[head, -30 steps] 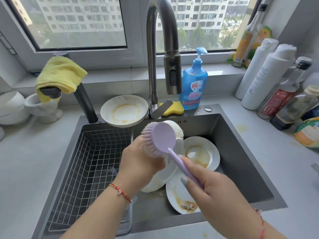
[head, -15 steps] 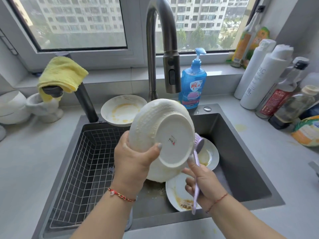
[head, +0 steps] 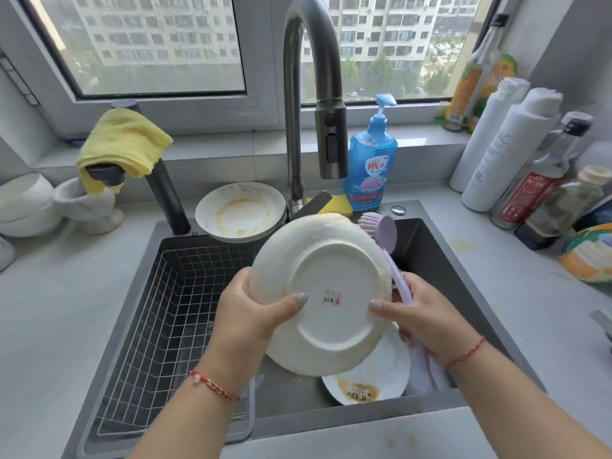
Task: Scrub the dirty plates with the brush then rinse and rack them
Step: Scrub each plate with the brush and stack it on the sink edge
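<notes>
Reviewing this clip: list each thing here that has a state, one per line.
Held plate: underside to camera, gripped by both hands.
Left hand: shut on the plate's rim.
Right hand: holding brush, thumb on plate.
Brush: head up, behind the plate's rim.
Faucet: no water visible.
Plate in sink: dirty.
Plate behind the sink: dirty.
Wire rack: empty.

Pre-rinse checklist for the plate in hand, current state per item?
1. Held plate gripped by left hand: ok.
2. Right hand holds brush and steadies the plate: ok.
3. Plate under faucet spout: ok.
4. Water running: not ok, no stream visible.
5. Plate's front face scrubbed clean: cannot tell, it faces away.
6. Wire rack has free space: ok.
</notes>
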`<state>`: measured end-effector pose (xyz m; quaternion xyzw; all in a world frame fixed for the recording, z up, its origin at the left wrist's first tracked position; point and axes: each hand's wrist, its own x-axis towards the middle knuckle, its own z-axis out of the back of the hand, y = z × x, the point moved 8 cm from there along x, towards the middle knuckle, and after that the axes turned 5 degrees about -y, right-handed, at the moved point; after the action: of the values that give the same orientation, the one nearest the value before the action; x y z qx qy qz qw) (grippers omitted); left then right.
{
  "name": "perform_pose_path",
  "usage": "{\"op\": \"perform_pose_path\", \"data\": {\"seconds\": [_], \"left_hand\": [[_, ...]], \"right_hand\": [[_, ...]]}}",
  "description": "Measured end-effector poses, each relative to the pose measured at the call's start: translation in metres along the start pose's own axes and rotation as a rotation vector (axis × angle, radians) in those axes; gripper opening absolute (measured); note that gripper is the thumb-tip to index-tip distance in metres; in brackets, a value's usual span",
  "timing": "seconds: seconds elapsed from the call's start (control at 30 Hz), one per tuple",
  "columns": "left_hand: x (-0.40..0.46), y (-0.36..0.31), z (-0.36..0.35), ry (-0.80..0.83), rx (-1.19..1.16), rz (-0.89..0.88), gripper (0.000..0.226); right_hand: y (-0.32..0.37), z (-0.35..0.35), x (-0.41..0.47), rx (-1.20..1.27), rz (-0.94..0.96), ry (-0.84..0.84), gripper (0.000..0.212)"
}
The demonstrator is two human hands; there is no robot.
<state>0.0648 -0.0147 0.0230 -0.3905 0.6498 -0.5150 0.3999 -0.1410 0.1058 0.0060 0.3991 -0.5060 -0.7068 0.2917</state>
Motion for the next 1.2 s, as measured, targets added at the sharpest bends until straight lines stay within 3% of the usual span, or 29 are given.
{"op": "perform_pose_path", "data": {"seconds": [0.13, 0.27, 0.37, 0.47, 0.57, 0.67, 0.77, 0.83, 1.0, 1.2], "left_hand": [[0.006, -0.005, -0.006, 0.120, 0.151, 0.064, 0.077], [0.004, -0.020, -0.007, 0.076, 0.313, -0.069, 0.068], [0.001, -0.030, -0.005, 0.014, 0.380, -0.180, 0.055], [0.002, -0.035, 0.000, -0.022, 0.384, -0.215, 0.050], [0.004, -0.034, 0.001, -0.014, 0.392, -0.222, 0.052], [0.006, -0.030, -0.004, -0.004, 0.446, -0.233, 0.048], [0.008, -0.024, -0.010, 0.003, 0.448, -0.198, 0.046], [0.010, -0.018, -0.011, 0.006, 0.390, -0.157, 0.051], [0.014, -0.004, -0.003, -0.006, 0.257, -0.052, 0.052], [0.021, 0.006, -0.004, -0.005, 0.131, 0.039, 0.055]], "right_hand": [[0.025, 0.009, 0.004, -0.255, 0.051, 0.029, 0.048], [0.033, 0.014, 0.005, -0.391, 0.097, -0.068, 0.042], [0.025, 0.024, -0.007, -0.350, 0.119, -0.205, 0.025], [-0.001, 0.022, -0.030, -0.217, 0.026, -0.247, 0.020], [-0.008, 0.015, -0.042, -0.143, 0.005, -0.279, 0.019], [0.031, 0.004, -0.054, -0.130, 0.198, -0.263, 0.023], [0.060, -0.031, -0.079, -0.278, 0.404, -0.116, 0.046], [0.059, -0.048, -0.088, -0.396, 0.453, -0.072, 0.050], [0.048, -0.015, -0.058, -0.510, 0.395, -0.288, 0.046], [0.033, -0.041, -0.069, -0.614, 0.482, -0.268, 0.047]]}}
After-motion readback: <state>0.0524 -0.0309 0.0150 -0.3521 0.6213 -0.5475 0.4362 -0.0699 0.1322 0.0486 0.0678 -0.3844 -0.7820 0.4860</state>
